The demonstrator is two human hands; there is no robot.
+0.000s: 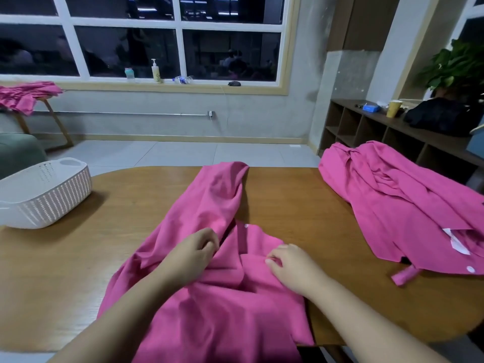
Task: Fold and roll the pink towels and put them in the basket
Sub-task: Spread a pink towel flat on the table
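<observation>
Writing: none readable — white tag on the right-hand pink pile (400,205) too small to make out; pump bottle (156,71) label on the window sill blurred.

Pink towel (209,258) — centre of frame, crumpled, running from bottom centre up to the far table edge; near end hangs over the table's front edge.

Left hand (192,254) — lower centre, on the towel, fingers curled, pinching a raised fold of fabric at the fingertips. Narrow grip, holding cloth.

Right hand (290,268) — just right of centre, resting on the towel, thumb and forefinger drawn together on a small pleat; narrow pinch, holding cloth. Hands near each other, apart, w/ a ridge of fabric between.

Basket (47,195) — white, perforated, left of frame on the table, near the left edge, well apart from the towel.

Table (288,200) — wood, rounded far corners. Bare wood between basket and towel, also between towel and right pile. Right pile overhangs the table's right side.

Misc — more pink cloth on a stand (26,95), upper left; shelf unit (379,134), upper right, w/ yellow cup (393,108).
</observation>
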